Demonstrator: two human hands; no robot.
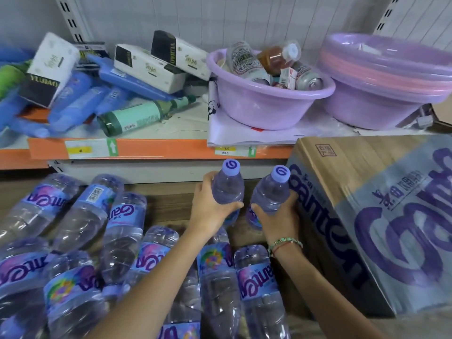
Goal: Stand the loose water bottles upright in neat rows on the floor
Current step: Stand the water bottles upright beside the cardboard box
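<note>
Looking through the head view, I have my left hand [210, 206] wrapped round the shoulder of one water bottle [228, 189], thumb across its front, and my right hand [276, 216] curled round a second bottle [270, 192] just beside it. Both stand upright, purple caps up, close to the cardboard carton [367, 216] and just below the orange shelf edge [146, 149]. I cannot tell whether their bases touch the floor [166, 201] yet; my hands hide them.

The loose bottles [122, 228] lie on their sides in a jumble to the left and toward me, several overlapping.

I judge these full, so fairly heavy for their size, with thin walls that give under a squeeze and smooth film labels that may slip. The ribbed shoulder under the cap looks the firmest place to take hold; gripping mid-body would dent it. Lying ones may roll when I lift a neighbour.

Above, a lilac basin [269, 99] sits on the shelf among boxes.
</note>
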